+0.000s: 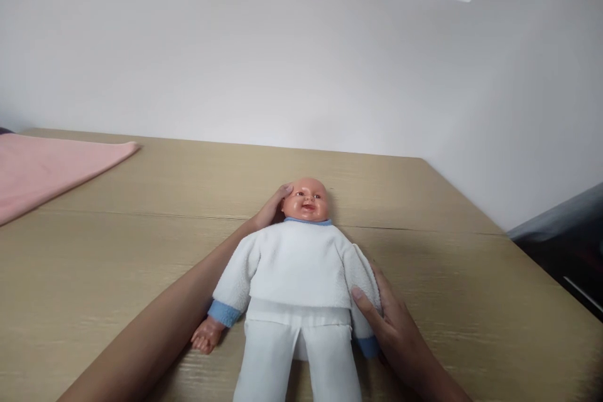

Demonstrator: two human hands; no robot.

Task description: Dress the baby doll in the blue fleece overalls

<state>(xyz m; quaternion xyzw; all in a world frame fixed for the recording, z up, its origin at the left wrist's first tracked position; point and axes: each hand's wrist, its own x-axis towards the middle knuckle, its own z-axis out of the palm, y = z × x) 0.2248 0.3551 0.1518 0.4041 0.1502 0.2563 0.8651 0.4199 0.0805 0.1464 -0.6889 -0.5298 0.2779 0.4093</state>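
Closest to me I see the doll. It lies flat on its back on the wooden table, near the middle, with its legs in white trousers pointing at me and its head pointing away.

The right hand holds the doll's arm on that side. Its thumb lies on top of the white sleeve, and the other fingers sit close together along the outside of the sleeve, so the arm is pinched between them.

On the other side the doll's little bare hand rests on the table, just beside the person's long left arm.

Farther off, the left hand touches the side of the doll's head. One finger lies on the temple, but the rest go behind the head, so I cannot tell if they are spread or closed.

Far to the left a pink cloth lies flat on the table, well apart from the doll. Behind it all stands a plain white wall.
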